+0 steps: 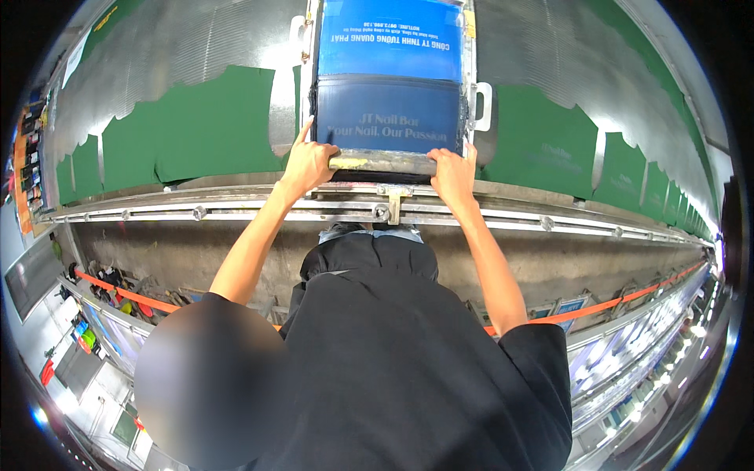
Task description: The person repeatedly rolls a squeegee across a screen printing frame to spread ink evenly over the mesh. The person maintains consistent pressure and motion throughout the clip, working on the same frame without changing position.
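A screen-printing frame with a blue mesh lies across the long table in front of me. Over the near end of its mesh, a squeegee with a worn, paint-marked handle runs from side to side. My left hand is closed round the squeegee's left end, its index finger stretched along the frame's left side. Closed on the right end is my right hand, with one finger pointing up by the frame's right side. The squeegee's blade edge cannot be made out.
Green fabric pieces lie along the table on both sides of the frame. A metal rail with bolts follows the near edge, with a bracket below the frame. White handles stick out from the frame's sides. Behind me stretches an orange strip.
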Action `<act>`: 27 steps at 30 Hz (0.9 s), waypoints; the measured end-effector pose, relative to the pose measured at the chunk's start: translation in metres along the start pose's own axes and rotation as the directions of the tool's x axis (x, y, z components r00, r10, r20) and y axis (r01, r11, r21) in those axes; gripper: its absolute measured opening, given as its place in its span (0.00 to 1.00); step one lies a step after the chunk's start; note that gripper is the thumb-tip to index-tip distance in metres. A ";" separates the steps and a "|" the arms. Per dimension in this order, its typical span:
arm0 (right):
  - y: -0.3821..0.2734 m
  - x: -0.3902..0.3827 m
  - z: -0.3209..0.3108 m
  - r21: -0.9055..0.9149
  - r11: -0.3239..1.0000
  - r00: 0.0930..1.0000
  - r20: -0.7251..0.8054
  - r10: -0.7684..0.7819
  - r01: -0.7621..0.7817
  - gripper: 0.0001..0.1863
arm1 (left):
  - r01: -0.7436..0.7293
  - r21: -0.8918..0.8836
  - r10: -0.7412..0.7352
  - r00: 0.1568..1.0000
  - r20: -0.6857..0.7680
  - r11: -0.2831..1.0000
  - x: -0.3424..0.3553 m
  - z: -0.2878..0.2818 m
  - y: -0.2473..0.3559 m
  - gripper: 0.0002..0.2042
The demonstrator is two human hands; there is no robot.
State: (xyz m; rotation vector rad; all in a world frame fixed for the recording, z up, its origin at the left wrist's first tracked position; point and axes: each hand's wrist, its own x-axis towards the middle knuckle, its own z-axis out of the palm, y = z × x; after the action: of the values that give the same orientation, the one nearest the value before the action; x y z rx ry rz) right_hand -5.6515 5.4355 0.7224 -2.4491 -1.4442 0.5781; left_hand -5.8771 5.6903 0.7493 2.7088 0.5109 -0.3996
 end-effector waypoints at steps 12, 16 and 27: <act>-0.041 -0.026 0.039 0.144 0.980 0.981 -0.154 -0.115 0.137 0.25 | -0.106 -0.168 0.045 0.943 -0.329 0.980 0.010 0.068 0.103 0.20; -0.031 0.016 -0.026 0.203 0.976 0.946 0.292 -0.140 0.082 0.13 | 0.059 -0.219 -0.043 0.996 0.073 0.974 0.036 0.021 0.099 0.15; 0.124 0.089 -0.012 0.754 0.580 0.731 -0.202 0.652 -0.309 0.34 | 0.033 -0.039 -0.034 0.999 -0.023 0.999 0.165 -0.048 0.053 0.13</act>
State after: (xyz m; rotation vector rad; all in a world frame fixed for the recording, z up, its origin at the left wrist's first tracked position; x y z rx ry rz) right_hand -5.5102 5.4536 0.6647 -2.1095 -0.2170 0.4515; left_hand -5.6984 5.7117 0.7529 2.6741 0.5657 -0.3628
